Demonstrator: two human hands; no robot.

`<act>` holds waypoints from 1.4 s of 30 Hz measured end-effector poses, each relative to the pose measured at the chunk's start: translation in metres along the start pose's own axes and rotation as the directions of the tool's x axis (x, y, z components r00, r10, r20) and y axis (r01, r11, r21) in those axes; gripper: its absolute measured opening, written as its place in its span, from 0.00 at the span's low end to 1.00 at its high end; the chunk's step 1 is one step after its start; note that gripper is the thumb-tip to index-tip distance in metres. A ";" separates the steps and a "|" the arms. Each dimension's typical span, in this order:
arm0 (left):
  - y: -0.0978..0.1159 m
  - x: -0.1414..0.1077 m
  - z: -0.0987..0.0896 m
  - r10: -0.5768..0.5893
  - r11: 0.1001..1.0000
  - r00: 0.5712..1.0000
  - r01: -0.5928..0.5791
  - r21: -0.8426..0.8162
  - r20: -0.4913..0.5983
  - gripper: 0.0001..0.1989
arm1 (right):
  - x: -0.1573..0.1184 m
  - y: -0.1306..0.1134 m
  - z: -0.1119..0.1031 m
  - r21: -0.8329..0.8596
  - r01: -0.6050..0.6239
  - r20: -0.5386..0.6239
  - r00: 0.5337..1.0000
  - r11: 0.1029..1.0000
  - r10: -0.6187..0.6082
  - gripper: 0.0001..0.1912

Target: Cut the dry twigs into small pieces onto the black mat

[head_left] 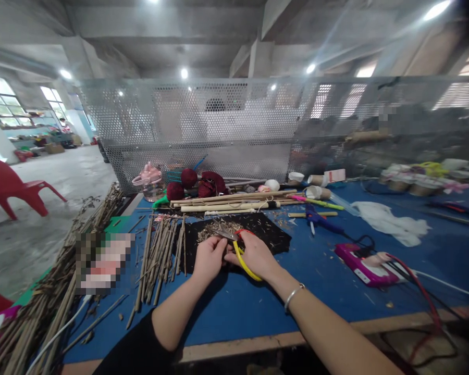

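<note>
My right hand (pixel 260 255) grips a pair of scissors (pixel 239 255) with yellow and red handles. The metal blades point up and left over a heap of short cut stem pieces (pixel 206 233). Close by, my left hand (pixel 209 258) has its thumb and fingers pinched together just below the blades; whatever they hold is hidden. Both hands are over a black cloth (pixel 275 237) strewn with chips. To the left of the cloth lies a row of thin dry sticks (pixel 156 255).
A large bundle of dry stalks (pixel 58 291) lines the left side of the blue table (pixel 234 323). Dark red yarn balls (pixel 188 178) and longer sticks (pixel 226 203) lie behind the cloth. On the right are a blue glue gun (pixel 322 221) and a purple power strip (pixel 369 265) with cords.
</note>
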State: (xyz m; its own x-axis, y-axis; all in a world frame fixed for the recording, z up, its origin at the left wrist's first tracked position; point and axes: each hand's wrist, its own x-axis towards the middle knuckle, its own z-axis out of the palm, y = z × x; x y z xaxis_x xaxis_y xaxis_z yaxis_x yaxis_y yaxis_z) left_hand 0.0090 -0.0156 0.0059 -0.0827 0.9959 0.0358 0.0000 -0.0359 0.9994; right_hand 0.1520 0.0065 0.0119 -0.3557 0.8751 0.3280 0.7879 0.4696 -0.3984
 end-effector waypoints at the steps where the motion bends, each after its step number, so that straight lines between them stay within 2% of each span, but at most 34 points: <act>1: 0.000 0.000 0.000 0.005 1.000 1.000 -0.005 -0.013 0.004 0.15 | 0.000 0.000 0.000 0.004 0.005 -0.003 1.000 1.000 -0.005 0.24; 8: 0.001 -0.001 0.001 0.045 0.998 0.999 -0.044 -0.054 0.021 0.16 | -0.001 -0.001 -0.001 0.030 0.017 -0.011 1.000 0.999 -0.017 0.23; 14: 0.001 -0.002 0.001 0.073 0.997 0.997 -0.072 -0.034 0.020 0.16 | -0.002 -0.003 0.004 -0.014 -0.113 0.071 0.991 0.993 0.114 0.21; 23: 0.002 -0.002 -0.001 0.038 0.999 0.999 -0.037 0.038 -0.021 0.15 | 0.000 -0.005 0.001 -0.089 -0.183 0.112 0.975 0.979 0.193 0.22; 34: 0.000 0.002 -0.003 0.021 0.999 0.995 -0.017 0.040 -0.099 0.14 | 0.000 -0.003 0.000 -0.151 -0.163 0.075 0.981 0.975 0.176 0.23; 38: 0.000 0.002 -0.003 0.035 0.998 0.995 -0.030 0.053 -0.092 0.13 | -0.001 -0.004 0.000 -0.110 -0.130 0.048 0.990 0.985 0.136 0.25; 42: 0.000 0.002 -0.003 0.076 0.995 0.993 -0.070 0.067 -0.087 0.15 | -0.001 -0.002 0.000 -0.099 -0.136 0.048 0.989 0.986 0.141 0.23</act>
State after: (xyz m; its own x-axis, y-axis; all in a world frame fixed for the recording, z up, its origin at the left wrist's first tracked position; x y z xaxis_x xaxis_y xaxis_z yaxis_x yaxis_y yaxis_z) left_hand 0.0057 -0.0140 0.0062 -0.1685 0.9794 0.1114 0.0724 -0.1004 0.9923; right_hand 0.1504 0.0046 0.0124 -0.2649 0.9373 0.2267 0.8747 0.3325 -0.3527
